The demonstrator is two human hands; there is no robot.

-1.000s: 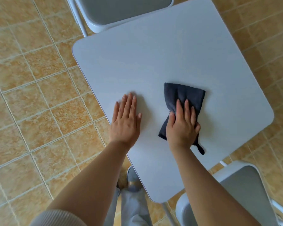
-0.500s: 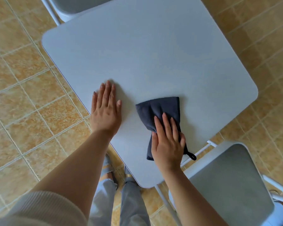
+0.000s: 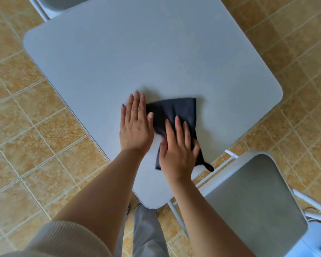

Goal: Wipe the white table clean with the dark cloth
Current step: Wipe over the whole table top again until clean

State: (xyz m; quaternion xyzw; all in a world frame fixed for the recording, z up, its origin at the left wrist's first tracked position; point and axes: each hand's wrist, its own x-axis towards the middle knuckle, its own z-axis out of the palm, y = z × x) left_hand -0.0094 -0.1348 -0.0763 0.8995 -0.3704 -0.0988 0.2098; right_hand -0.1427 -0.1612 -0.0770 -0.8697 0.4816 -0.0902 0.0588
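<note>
While the right hand presses flat on the dark cloth, fingers spread and not clutching it, the left hand lies open-palmed beside it, thumb touching the cloth's edge. Beyond the fingertips stretches the white table; a grey chair stands near the right wrist, on tiled floor.

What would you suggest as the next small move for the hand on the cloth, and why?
Probably push the dark cloth away across the white table: the right hand presses it flat near the near corner, beside the left hand, and most of the surface lies beyond.
</note>
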